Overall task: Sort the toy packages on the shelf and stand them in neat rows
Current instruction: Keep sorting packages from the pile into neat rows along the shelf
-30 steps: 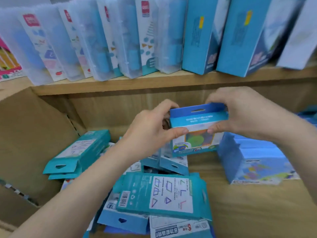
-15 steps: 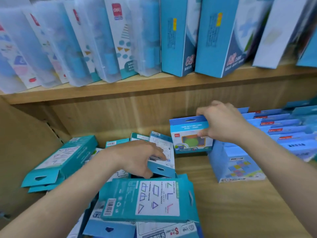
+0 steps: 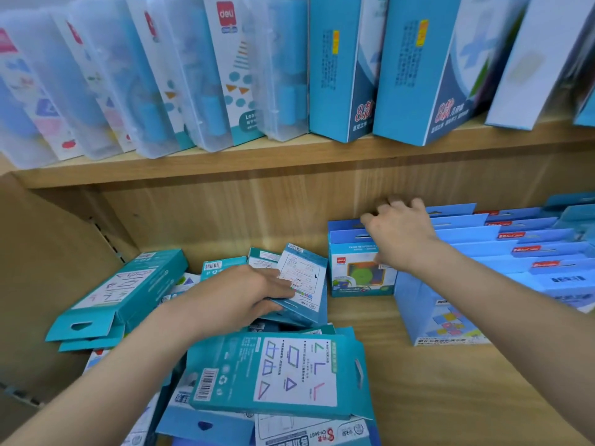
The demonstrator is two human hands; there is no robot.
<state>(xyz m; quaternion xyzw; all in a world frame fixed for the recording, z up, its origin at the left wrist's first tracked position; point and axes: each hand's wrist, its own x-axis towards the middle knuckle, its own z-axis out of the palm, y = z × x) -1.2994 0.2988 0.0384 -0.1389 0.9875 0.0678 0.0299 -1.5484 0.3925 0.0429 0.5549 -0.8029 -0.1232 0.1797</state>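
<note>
Right hand (image 3: 401,235) gripping the top flap of an upright blue package (image 3: 357,268), thumb on its front, fingers curled over the hanger edge. Standing at the back of the wooden shelf (image 3: 434,391), just left of a neat row of blue packages (image 3: 502,249). Left hand (image 3: 240,294) grasping a tilted teal package (image 3: 304,278), left of the upright blue package. Lying in front of that, a jumbled pile of teal packages (image 3: 273,375).

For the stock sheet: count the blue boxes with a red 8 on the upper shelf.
2: one box just right of the clear cases, the other box on its right. Others may be hidden.
</note>
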